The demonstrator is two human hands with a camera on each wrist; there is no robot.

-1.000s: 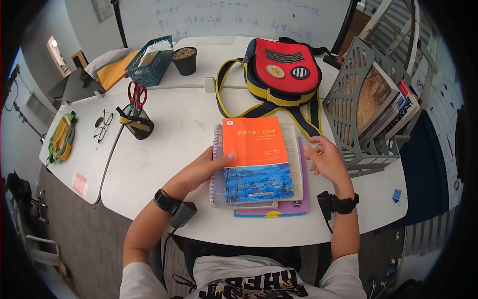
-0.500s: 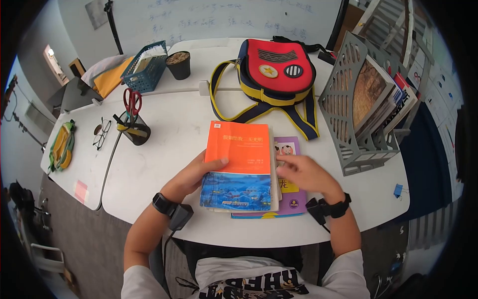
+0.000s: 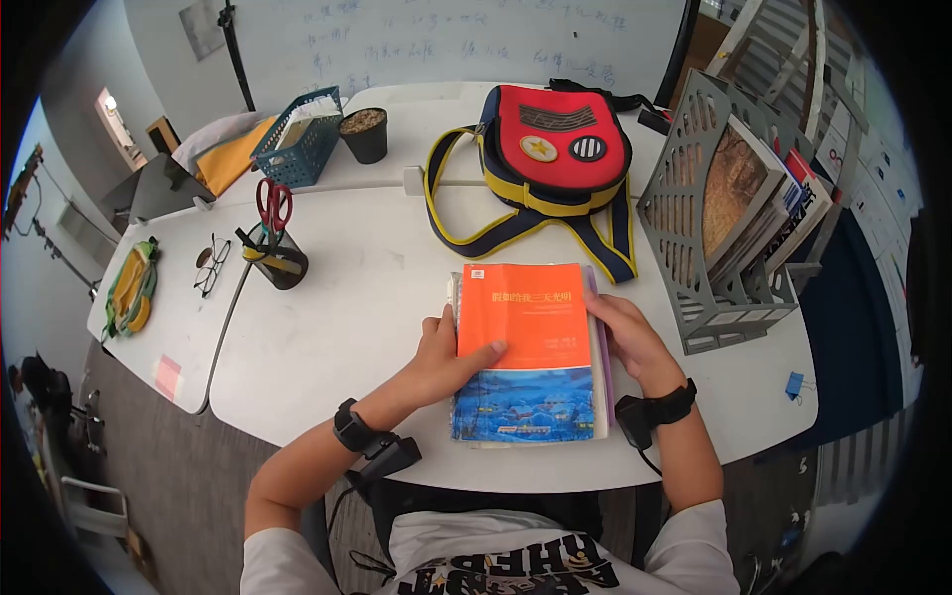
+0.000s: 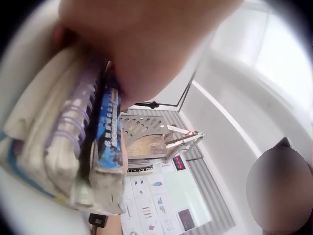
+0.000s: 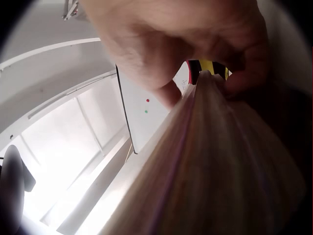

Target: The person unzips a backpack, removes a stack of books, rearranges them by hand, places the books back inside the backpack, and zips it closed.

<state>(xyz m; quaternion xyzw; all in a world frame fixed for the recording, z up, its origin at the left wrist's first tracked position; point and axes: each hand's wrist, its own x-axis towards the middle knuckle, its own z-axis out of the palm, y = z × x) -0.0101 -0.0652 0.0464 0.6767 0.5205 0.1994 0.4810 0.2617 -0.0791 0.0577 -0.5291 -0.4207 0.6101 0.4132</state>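
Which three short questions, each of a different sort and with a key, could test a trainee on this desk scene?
1. What do the left hand and the right hand both hold?
a) a plant pot
b) a stack of books
c) the eyeglasses
2. True or false: the backpack lies inside the blue basket.
3. Fill in: the handles of the scissors in the black cup are ____.
Key: 1 b; 2 false; 3 red.
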